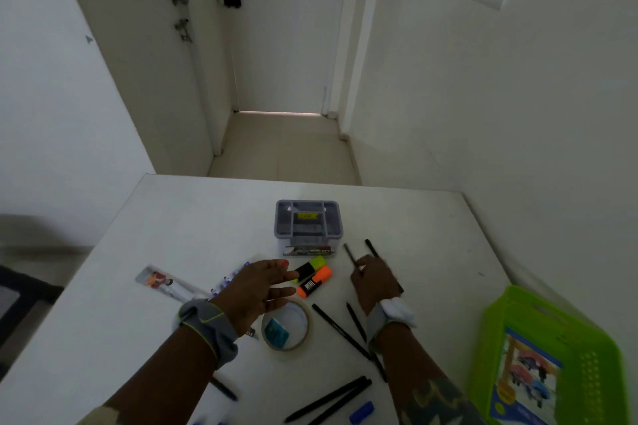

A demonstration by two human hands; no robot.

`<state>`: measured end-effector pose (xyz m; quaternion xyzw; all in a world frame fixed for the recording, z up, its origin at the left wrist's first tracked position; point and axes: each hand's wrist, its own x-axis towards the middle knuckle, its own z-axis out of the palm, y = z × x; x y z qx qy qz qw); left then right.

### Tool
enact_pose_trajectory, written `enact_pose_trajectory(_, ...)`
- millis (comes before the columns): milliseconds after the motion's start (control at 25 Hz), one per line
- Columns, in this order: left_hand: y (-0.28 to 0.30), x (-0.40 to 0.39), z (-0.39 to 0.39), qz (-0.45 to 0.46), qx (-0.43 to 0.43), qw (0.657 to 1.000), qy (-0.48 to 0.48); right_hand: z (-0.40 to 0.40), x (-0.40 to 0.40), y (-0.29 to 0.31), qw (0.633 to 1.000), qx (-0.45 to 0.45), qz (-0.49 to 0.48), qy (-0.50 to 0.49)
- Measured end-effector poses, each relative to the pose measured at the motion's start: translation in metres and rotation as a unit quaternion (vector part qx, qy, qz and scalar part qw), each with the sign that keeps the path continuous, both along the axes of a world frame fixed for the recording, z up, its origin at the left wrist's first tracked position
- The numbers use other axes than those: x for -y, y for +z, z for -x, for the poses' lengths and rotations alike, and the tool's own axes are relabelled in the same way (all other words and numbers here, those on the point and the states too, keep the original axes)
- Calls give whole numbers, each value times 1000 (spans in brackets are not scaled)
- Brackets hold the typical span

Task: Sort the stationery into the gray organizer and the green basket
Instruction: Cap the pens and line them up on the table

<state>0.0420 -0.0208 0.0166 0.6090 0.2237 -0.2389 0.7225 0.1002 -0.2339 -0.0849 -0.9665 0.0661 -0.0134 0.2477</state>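
Stationery sorting, pick-up step: right hand [374, 281] closed on two black pencils [352, 257], left hand [257, 286] open and empty just beside highlighters [312, 274]; next, carry pencils to gray organizer [309, 222] just beyond fingertips.

The white desk [172, 217] carries a gray organizer [308, 222] at centre, highlighters [312, 274], tape roll [286, 324], black pens [340, 328], and a green basket [552, 362] lower right.

One head-worn wide-angle view only: the white surface [172, 252] is seen from close above, looking forward and down, a closed door [286, 45] faced beyond it.
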Motion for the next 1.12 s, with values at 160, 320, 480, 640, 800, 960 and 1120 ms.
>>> enact_pose_trajectory(160,-6,-6,8,10,-23,999,32,-27,37,22,985,71,-94,-128)
enact_pose_trajectory(320,-9,-12,13,11,-36,998,45,-38,67,3,994,-92,-18,-47)
enact_pose_trajectory(480,-8,-12,11,2,-29,999,39,-28,72,-21,997,-73,-21,-10)
enact_pose_trajectory(640,-8,-6,9,6,-29,999,28,-19,61,-13,993,19,-62,-101)
enact_pose_trajectory(800,-6,7,8,11,-24,1000,14,5,51,4,984,-173,24,-27)
enact_pose_trajectory(960,-3,16,6,18,-20,1000,2,26,28,2,971,-217,100,17)
enact_pose_trajectory(1120,2,22,6,15,-18,1000,-13,32,11,16,981,-151,117,-28)
